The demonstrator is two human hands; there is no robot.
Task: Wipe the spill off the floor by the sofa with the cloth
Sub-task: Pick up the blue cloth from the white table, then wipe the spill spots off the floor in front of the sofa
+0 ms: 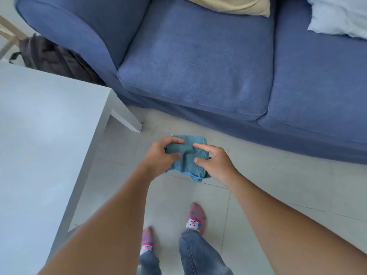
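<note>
A teal ribbed cloth [186,157] is bunched between both hands, held up in the air over the pale tiled floor [258,185]. My left hand [160,155] pinches its left side with thumb and fingers. Its right side is gripped by my right hand [216,161]. One corner of the cloth hangs down below the hands. The blue sofa [198,76] stands just beyond, its front edge running from centre to lower right. A faint smudged patch shows on the floor [158,126] near the sofa's front, and I cannot tell whether it is the spill.
A white low table [39,135] fills the left side, its corner leg near the cloth. A dark backpack [55,58] leans by the sofa arm. A beige cushion [234,4] and a pale blue one [337,14] lie on the sofa. My feet in patterned socks [195,217] stand below.
</note>
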